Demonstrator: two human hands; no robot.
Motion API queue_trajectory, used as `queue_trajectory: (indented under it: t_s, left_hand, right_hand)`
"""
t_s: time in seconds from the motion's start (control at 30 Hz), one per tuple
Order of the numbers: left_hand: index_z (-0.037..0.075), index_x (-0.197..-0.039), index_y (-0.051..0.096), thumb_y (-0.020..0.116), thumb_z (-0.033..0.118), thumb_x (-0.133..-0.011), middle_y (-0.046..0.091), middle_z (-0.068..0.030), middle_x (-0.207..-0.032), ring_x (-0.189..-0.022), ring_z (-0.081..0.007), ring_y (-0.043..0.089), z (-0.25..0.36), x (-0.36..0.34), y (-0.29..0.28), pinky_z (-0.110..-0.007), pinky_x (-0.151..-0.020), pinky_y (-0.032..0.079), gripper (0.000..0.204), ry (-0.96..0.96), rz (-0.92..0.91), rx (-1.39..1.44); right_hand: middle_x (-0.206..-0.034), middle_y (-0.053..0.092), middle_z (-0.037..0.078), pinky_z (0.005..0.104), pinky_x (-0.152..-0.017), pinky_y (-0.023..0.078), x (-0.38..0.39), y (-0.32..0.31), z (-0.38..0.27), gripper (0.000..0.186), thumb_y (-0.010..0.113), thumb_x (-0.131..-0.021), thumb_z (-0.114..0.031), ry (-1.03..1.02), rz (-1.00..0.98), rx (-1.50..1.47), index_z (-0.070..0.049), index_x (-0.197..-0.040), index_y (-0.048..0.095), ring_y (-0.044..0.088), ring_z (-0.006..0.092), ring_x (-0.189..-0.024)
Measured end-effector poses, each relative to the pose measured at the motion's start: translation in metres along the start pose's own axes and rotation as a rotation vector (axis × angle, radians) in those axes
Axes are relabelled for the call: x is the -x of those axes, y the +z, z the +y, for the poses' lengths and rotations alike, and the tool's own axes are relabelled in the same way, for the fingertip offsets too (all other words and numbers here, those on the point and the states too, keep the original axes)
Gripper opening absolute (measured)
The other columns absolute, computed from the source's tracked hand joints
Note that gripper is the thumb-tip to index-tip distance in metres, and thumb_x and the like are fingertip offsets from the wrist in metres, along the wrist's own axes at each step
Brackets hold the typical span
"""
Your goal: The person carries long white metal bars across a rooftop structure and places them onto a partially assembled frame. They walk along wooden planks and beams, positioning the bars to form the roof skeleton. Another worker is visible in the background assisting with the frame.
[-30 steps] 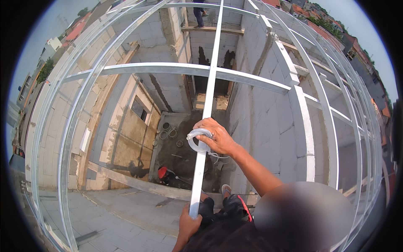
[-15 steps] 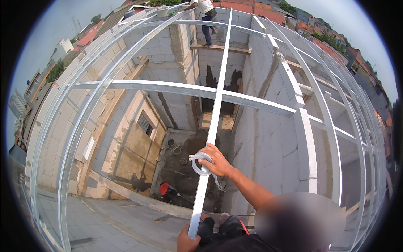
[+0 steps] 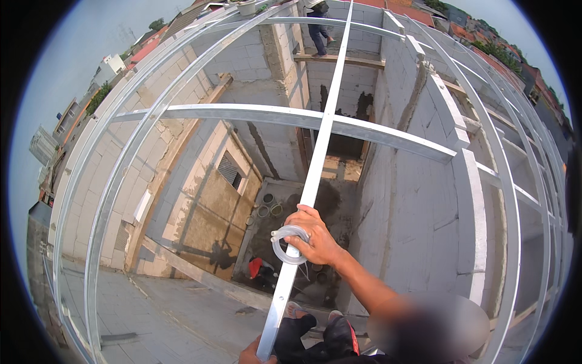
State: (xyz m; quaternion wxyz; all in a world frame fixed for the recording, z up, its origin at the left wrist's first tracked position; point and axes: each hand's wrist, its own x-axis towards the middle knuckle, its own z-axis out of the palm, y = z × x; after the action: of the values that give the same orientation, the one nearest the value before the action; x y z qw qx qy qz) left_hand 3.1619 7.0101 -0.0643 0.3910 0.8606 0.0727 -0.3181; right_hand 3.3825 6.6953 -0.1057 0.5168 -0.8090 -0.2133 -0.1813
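Note:
My right hand (image 3: 316, 235) is wrapped round a long silvery metal beam (image 3: 310, 182) that runs away from me. A coil of clear plastic hose (image 3: 278, 245) hangs at its thumb side, lying over the beam and held by that hand. At the near end of the same beam, my left hand (image 3: 250, 353) grips the edge, partly cut off by the picture's lower rim. The beam rests across a crosswise metal beam (image 3: 242, 113) farther ahead.
Far below lies a dark floor with several buckets (image 3: 263, 211) and a red item (image 3: 259, 267). Pale block walls (image 3: 418, 206) surround the drop. My sandalled feet (image 3: 295, 310) stand near a ledge. Another person (image 3: 317, 33) stands on a far plank (image 3: 339, 60). A blurred patch covers the lower right.
The view has tilted downward, so more of my legs and feet shows and the far person sits higher in the picture. Both hands keep their grip on the beam.

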Motion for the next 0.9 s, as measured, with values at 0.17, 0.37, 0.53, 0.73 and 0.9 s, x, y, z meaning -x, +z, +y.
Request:
queue_trajectory:
  t_s: [0.17, 0.37, 0.53, 0.73, 0.9]
  left_hand:
    - [0.001, -0.143, 0.05, 0.073, 0.024, -0.084, 0.068, -0.0244, -0.118, -0.106, -0.0357, 0.067, 0.027, 0.0, -0.014, -0.043, -0.095, 0.051, 0.068, -0.05, -0.101, -0.073]
    - [0.003, -0.152, 0.04, 0.077, 0.031, -0.078, 0.066, -0.0268, -0.121, -0.108, -0.0379, 0.065, 0.006, 0.001, -0.016, -0.042, -0.099, 0.046, 0.087, -0.074, -0.139, -0.115]
    - [-0.001, -0.145, 0.047, 0.079, 0.036, -0.073, 0.068, -0.0233, -0.115, -0.103, -0.0342, 0.067, -0.012, -0.002, 0.002, -0.04, -0.094, 0.047, 0.087, 0.015, 0.061, -0.154]
    - [-0.002, -0.133, 0.058, 0.076, 0.031, -0.074, 0.066, -0.0265, -0.112, -0.11, -0.0297, 0.067, -0.002, 0.006, 0.024, -0.034, -0.09, 0.05, 0.069, 0.118, 0.413, -0.363]
    - [-0.001, -0.136, 0.057, 0.08, 0.059, -0.075, 0.063, -0.0211, -0.111, -0.103, -0.0251, 0.067, -0.058, 0.027, 0.042, -0.037, -0.084, 0.05, 0.089, 0.199, 0.895, -0.67]
  right_hand:
    - [-0.09, 0.069, 0.007, 0.0492, -0.115, 0.031, 0.009, -0.004, 0.016, 0.02, 0.067, -0.09, -0.024, -0.143, 0.067, -0.012, -0.006, -0.093, 0.074, 0.064, 0.0253, -0.102]
    - [-0.092, 0.07, 0.008, 0.0506, -0.114, 0.031, 0.013, 0.018, 0.045, 0.022, 0.064, -0.086, -0.026, -0.368, 0.071, -0.05, -0.005, -0.087, 0.071, 0.065, 0.0272, -0.098]
    - [-0.095, 0.071, 0.012, 0.0487, -0.115, 0.032, 0.016, 0.023, 0.081, 0.028, 0.065, -0.086, -0.027, -0.519, 0.158, -0.066, -0.001, -0.091, 0.072, 0.066, 0.0291, -0.094]
    - [-0.088, 0.072, 0.006, 0.0327, -0.084, 0.05, 0.03, 0.03, 0.087, 0.024, 0.063, -0.098, -0.022, -0.448, 0.206, -0.307, -0.001, -0.094, 0.075, 0.064, 0.0173, -0.09]
    - [-0.119, 0.063, 0.012, 0.0326, -0.094, 0.047, -0.001, 0.006, 0.153, 0.035, 0.057, -0.104, -0.028, -0.384, 0.209, 0.239, -0.002, -0.127, 0.062, 0.062, 0.0191, -0.106]
